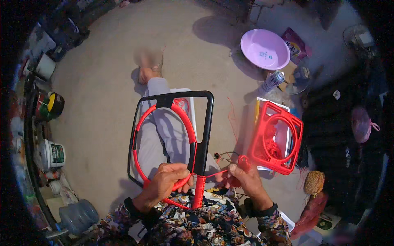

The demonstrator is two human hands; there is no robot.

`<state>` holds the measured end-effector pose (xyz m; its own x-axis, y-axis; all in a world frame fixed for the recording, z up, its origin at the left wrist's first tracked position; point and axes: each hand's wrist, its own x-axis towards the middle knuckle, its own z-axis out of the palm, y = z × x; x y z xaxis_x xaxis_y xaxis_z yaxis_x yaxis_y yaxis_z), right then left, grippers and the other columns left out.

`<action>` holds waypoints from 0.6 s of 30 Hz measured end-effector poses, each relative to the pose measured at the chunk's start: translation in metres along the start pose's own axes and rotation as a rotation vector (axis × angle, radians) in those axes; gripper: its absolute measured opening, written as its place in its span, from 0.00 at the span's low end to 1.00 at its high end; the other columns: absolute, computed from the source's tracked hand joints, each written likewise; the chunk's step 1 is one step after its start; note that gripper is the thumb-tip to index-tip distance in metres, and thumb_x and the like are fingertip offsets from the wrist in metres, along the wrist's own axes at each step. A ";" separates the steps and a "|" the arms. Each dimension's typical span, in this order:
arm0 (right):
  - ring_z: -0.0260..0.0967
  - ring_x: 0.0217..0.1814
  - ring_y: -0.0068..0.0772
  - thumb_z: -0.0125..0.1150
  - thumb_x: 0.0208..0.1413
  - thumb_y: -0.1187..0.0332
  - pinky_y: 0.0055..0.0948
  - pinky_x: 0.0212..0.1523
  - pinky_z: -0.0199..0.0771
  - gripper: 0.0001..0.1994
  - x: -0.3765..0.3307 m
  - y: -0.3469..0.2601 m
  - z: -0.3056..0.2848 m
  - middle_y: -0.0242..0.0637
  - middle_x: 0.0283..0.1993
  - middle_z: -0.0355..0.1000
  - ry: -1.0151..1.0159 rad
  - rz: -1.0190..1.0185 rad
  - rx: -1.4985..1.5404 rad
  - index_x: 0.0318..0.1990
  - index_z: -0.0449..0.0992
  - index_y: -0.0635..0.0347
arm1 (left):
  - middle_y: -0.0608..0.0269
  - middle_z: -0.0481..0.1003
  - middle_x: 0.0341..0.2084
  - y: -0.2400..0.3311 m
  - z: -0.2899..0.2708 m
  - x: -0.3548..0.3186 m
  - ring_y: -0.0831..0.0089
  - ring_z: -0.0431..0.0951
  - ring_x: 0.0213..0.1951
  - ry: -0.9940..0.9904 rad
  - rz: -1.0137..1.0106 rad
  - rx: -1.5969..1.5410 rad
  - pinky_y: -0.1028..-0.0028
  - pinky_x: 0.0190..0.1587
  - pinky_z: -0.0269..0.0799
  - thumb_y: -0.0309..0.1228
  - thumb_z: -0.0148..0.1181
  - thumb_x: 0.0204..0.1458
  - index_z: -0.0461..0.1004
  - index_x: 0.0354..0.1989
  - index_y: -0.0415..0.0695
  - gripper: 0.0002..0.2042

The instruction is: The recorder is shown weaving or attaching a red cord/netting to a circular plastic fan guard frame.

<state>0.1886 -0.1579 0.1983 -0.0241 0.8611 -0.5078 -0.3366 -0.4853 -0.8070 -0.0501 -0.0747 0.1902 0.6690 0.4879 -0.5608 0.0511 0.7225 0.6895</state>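
Over my lap lies a black frame (207, 123), a squared outline with a round ring inside it. Red cord wraps much of the ring (140, 123) and the lower right bar (199, 192); the rest of the outline is bare black. My left hand (166, 180) grips the ring's lower part, fingers closed around it. From the bar a red cord (215, 174) runs taut to my right hand (248, 180), which pinches it beside a small red cord bundle (244, 162). Part of that bundle is hidden by the fingers.
To the right, a finished-looking red frame (301, 137) rests on a box holding red cord. Beyond it stand a spray can (273, 80) and a lilac basin (264, 61). Buckets (53, 153) and a clear water jug (79, 216) line the left side.
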 end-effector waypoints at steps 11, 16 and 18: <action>0.57 0.19 0.13 0.53 0.58 0.59 0.17 0.19 0.55 0.14 -0.006 -0.004 -0.014 0.24 0.23 0.64 0.040 0.014 -0.122 0.43 0.70 0.60 | 0.59 0.72 0.20 -0.014 -0.006 0.007 0.74 0.71 0.17 0.048 0.025 -0.068 0.78 0.19 0.64 0.31 0.49 0.54 0.71 0.28 0.35 0.10; 0.56 0.23 0.16 0.51 0.57 0.62 0.18 0.22 0.56 0.21 -0.006 -0.005 -0.028 0.25 0.25 0.61 0.395 0.020 -0.541 0.54 0.62 0.64 | 0.60 0.71 0.18 -0.013 -0.006 0.008 0.75 0.70 0.15 0.057 -0.015 -0.045 0.79 0.18 0.63 0.31 0.49 0.54 0.71 0.26 0.36 0.11; 0.58 0.26 0.20 0.49 0.56 0.64 0.20 0.25 0.59 0.21 -0.002 -0.005 -0.039 0.29 0.28 0.63 0.327 -0.225 -0.592 0.56 0.60 0.63 | 0.60 0.71 0.17 -0.013 -0.007 0.011 0.75 0.70 0.15 0.050 -0.023 -0.028 0.79 0.17 0.63 0.31 0.49 0.54 0.71 0.25 0.36 0.11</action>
<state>0.2271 -0.1632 0.1916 0.3012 0.9054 -0.2992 0.2695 -0.3818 -0.8841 -0.0486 -0.0750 0.1717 0.6301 0.4945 -0.5986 0.0446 0.7466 0.6637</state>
